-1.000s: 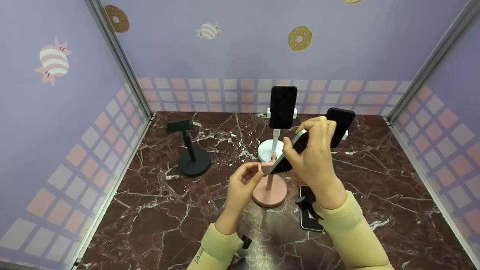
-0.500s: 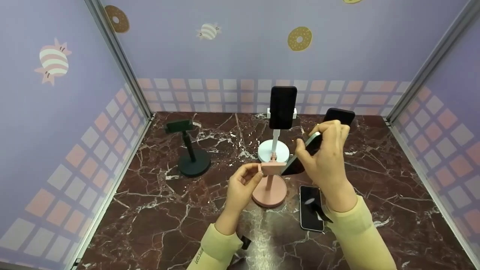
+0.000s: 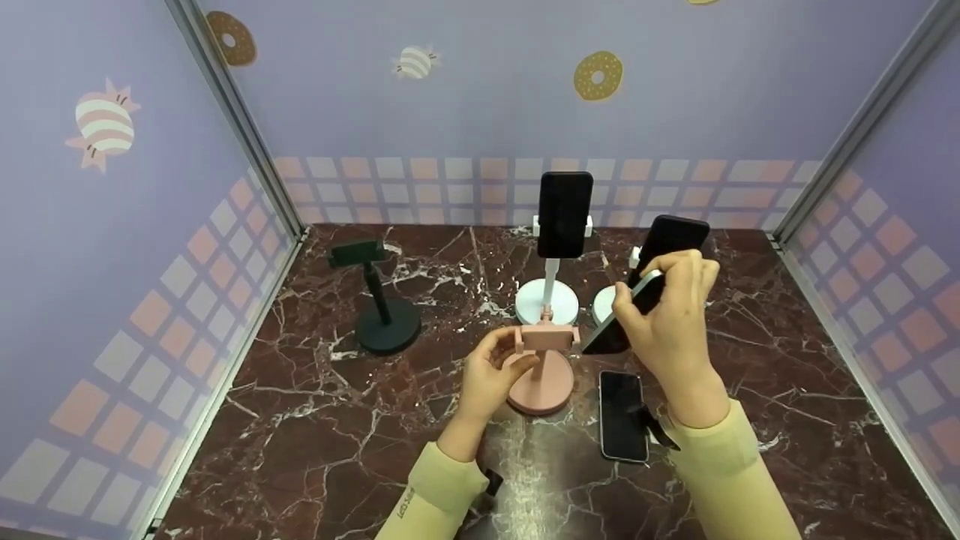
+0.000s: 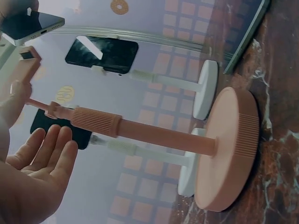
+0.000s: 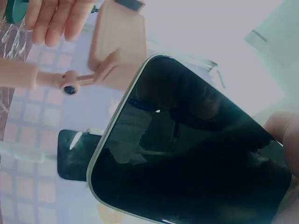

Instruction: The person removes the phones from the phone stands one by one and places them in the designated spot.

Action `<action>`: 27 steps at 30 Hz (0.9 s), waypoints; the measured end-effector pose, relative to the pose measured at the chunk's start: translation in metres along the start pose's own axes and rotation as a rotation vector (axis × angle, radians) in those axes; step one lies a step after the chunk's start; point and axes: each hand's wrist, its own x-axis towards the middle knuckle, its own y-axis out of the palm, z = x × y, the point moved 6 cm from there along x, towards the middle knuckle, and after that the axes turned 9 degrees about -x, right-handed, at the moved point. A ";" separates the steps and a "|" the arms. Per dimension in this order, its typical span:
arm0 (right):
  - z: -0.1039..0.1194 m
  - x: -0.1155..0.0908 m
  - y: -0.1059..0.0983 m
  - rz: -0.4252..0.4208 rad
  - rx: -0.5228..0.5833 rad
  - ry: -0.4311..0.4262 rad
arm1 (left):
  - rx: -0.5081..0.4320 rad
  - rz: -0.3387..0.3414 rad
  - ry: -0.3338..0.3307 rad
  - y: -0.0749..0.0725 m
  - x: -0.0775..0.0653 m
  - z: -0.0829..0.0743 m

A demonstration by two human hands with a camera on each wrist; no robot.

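Observation:
A pink phone stand (image 3: 541, 390) stands on the marble tabletop, its pink clamp (image 3: 547, 340) with no phone in it. My left hand (image 3: 484, 382) is at the clamp's left end. In the left wrist view, the thumb (image 4: 17, 98) touches the clamp and the other fingers (image 4: 51, 144) are extended, apart from the stem. To the right of the clamp, my right hand (image 3: 679, 330) grips a smartphone (image 3: 609, 336) by its edges. That phone is tilted, its lower end close to the clamp. Its dark screen (image 5: 187, 140) fills much of the right wrist view.
Behind stand two white stands, one bearing an upright phone (image 3: 566, 214), the other a tilted phone (image 3: 679, 234). A black stand (image 3: 388, 326) with a dark piece on top is at left. Another smartphone (image 3: 622, 416) lies flat near my right wrist. Patterned walls surround the table.
My right hand has drawn the phone rightward, away from the clamp. My left fingers have let go of the clamp's left end and spread, while the pink stand stays put.

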 end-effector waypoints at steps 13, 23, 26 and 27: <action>-0.032 -0.022 0.001 0.049 -0.086 0.072 | 0.199 -0.017 0.040 0.013 0.022 0.025; -0.050 -0.041 0.006 0.107 -0.153 0.129 | 0.400 -0.037 0.081 0.018 0.027 0.023; -0.056 -0.047 0.008 0.132 -0.182 0.154 | 0.391 -0.037 0.071 0.019 0.028 0.023; -0.059 -0.050 0.009 0.145 -0.195 0.165 | 0.384 -0.035 0.068 0.019 0.027 0.024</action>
